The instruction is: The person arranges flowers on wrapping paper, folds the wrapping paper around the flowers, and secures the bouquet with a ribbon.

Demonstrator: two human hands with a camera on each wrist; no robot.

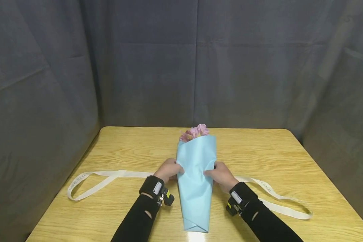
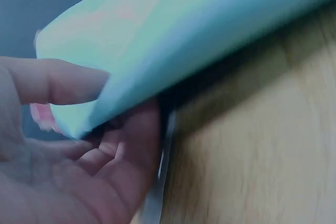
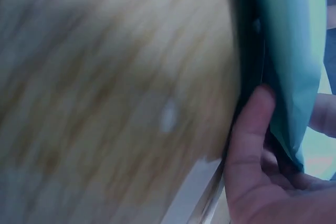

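Note:
A bouquet wrapped in light blue paper (image 1: 196,191) stretches lengthwise over the middle of the table, its folded end towards me. Pink flowers (image 1: 196,131) poke out of the far end. My left hand (image 1: 169,169) grips the wrap's left edge, thumb on top and fingers beneath, as the left wrist view shows. On the opposite edge my right hand (image 1: 221,175) pinches the paper in the same way. A white printed ribbon (image 1: 133,174) runs out to both sides of the bouquet; its middle is hidden by the wrap and hands.
The ribbon's left end loops back on the wooden table (image 1: 124,208), and its right part (image 1: 285,210) curls towards the right side. Grey cloth (image 1: 151,74) hangs behind the table and along both sides.

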